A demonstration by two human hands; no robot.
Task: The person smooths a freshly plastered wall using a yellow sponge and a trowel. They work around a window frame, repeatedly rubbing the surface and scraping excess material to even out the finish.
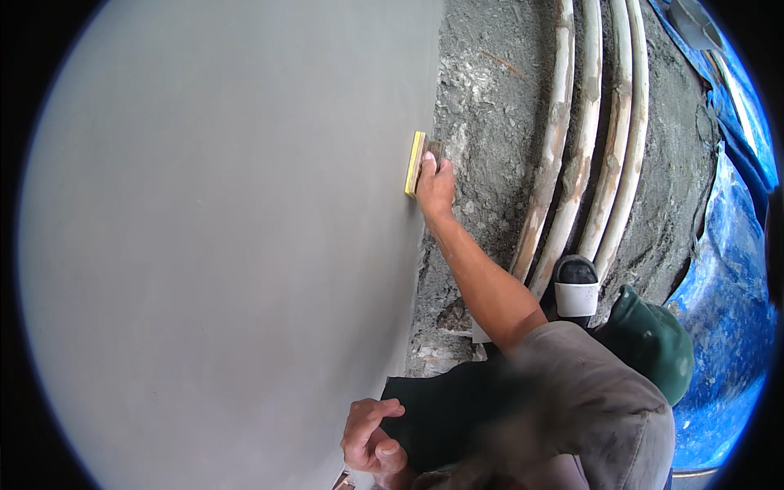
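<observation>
Nearest, the left hand (371, 441) was loosely curled, thumb and fingers apart with nothing visible between them, its wrist cut off below. A blur obscured part of the grey garment (608, 367). Farther out, the right hand (436, 184) grasped a yellow-edged float (415, 163); the float's face lay just left of the fingers, which hid much of its grip. Whether it touched the smooth grey surface (220, 229) was unclear. Beyond, pale poles (582, 139) ran out of view.

Your right arm (486, 282) was reaching forward, right hand (438, 188) closed in a grip. Your left hand (367, 441) sat lower, fingers (390, 407) loosely bent.
</observation>
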